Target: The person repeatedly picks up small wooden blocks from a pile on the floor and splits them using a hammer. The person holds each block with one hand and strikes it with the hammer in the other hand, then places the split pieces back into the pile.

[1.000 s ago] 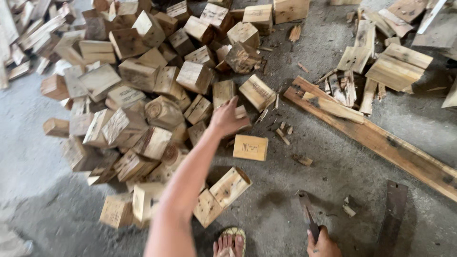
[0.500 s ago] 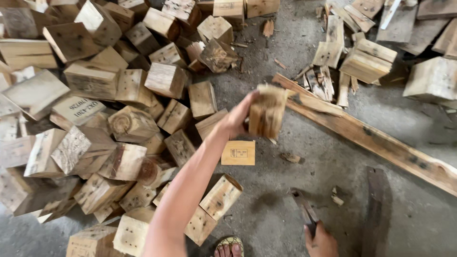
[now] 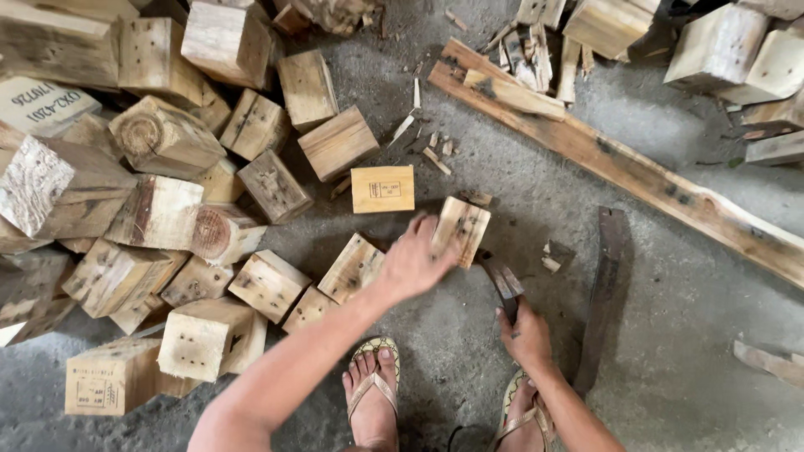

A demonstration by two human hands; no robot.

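The dark metal chopping blade is partly hidden behind the pale square wooden block; its handle vanishes inside the right hand. At twelve o'clock, pale stacked timber blocks are cropped.

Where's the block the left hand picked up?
Head view, centre: the block is in the left hand, low over the concrete floor, just left of the hatchet held by the right hand.

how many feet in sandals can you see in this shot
2. One sandalled foot sits at bottom centre, below the left hand holding a wood block. The other foot is to its right, partly hidden behind the right hand.
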